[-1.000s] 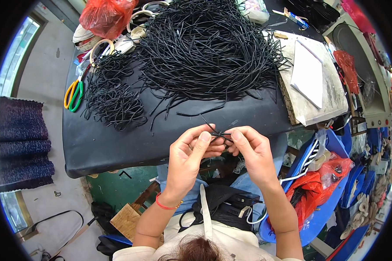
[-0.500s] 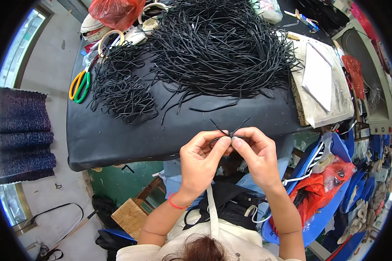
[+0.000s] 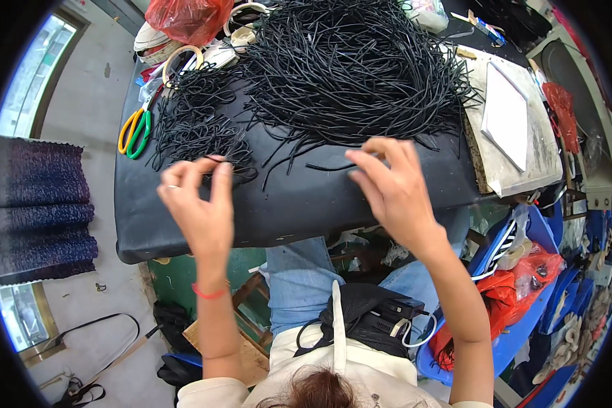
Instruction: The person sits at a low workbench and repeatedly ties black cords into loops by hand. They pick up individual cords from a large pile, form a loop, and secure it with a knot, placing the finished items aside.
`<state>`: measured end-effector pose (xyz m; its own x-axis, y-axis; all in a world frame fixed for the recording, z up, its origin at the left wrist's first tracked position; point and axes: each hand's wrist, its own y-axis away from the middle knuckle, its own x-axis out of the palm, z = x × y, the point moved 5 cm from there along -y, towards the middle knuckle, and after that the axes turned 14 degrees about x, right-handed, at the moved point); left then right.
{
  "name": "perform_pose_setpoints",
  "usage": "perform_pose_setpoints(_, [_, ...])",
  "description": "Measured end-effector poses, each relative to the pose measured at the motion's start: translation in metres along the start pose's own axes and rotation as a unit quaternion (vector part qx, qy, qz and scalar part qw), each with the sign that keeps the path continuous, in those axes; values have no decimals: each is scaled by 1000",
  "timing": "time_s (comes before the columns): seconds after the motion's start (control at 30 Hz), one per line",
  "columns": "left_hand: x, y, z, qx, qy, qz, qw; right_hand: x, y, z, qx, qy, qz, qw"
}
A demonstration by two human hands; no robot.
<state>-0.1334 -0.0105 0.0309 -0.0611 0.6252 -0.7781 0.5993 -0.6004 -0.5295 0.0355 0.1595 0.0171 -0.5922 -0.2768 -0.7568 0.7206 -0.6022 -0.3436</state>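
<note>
My left hand reaches over a small heap of looped black cords at the left of the table. Its thumb and forefinger nearly meet at the heap's near edge, with dark cord showing at the tips. Farther right, my right hand is over the front part of the table, slightly blurred. Its thumb and forefinger stand apart by the end of a single loose black cord. Behind lies a large mound of straight black cords.
The table has a black padded cover. Orange-and-green-handled scissors lie left of the heap. A pale board with white paper is at the right. Below it stands a blue bin with red plastic bags.
Both hands were together at the table's front edge, holding a knotted black cord. They have parted: the left went to the looped heap, the right up toward the loose cord.
</note>
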Motion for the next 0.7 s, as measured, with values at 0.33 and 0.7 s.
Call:
perform_pose_setpoints(0.33, [46,23,-80,269,149,113,945,0,15,7,-83,78,-19,993])
perform_pose_setpoints(0.7, [59,56,-76,-227,693,211,651,-29,12,12,119,-111,-92,982])
